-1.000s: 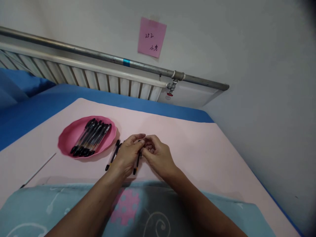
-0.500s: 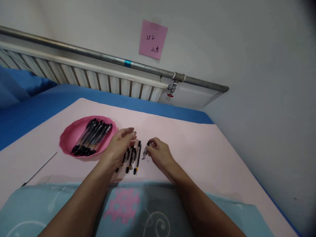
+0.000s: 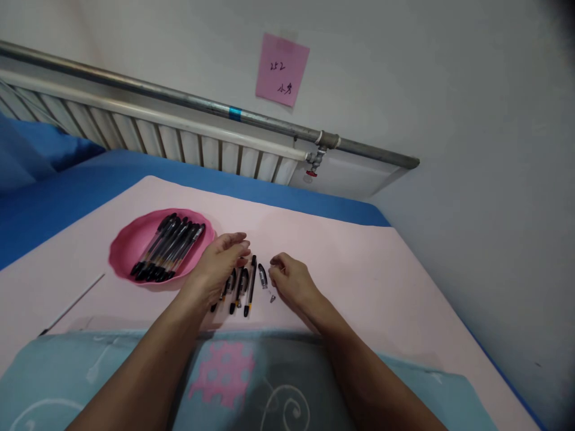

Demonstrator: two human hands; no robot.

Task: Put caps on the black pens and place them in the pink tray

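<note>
My left hand [image 3: 220, 263] hovers over the left end of a short row of pen parts, its fingers curved and apart, with nothing visible in them. Under and beside it lie black pen barrels [image 3: 250, 287] with yellow bands, and black-and-clear pen caps [image 3: 243, 281]. My right hand [image 3: 291, 278] is just right of the row, thumb and fingertips pinched together; whatever they may hold is too small to make out. Left of its fingertips lies one pen cap [image 3: 263, 276] on the pink mat. Below the fingertips is a tiny shiny piece [image 3: 272, 298].
A pink oval basket [image 3: 117, 239] at left holds several pens [image 3: 168, 248]. A thin white stick [image 3: 74, 305] lies on the pink mat [image 3: 359, 281]. Behind are a white radiator [image 3: 193, 143], a metal pipe [image 3: 278, 127] and a pink note [image 3: 282, 69] on the wall.
My right hand has let go of the pen cap, which now lies on the mat, and has shifted slightly right. My left hand has hardly moved.
</note>
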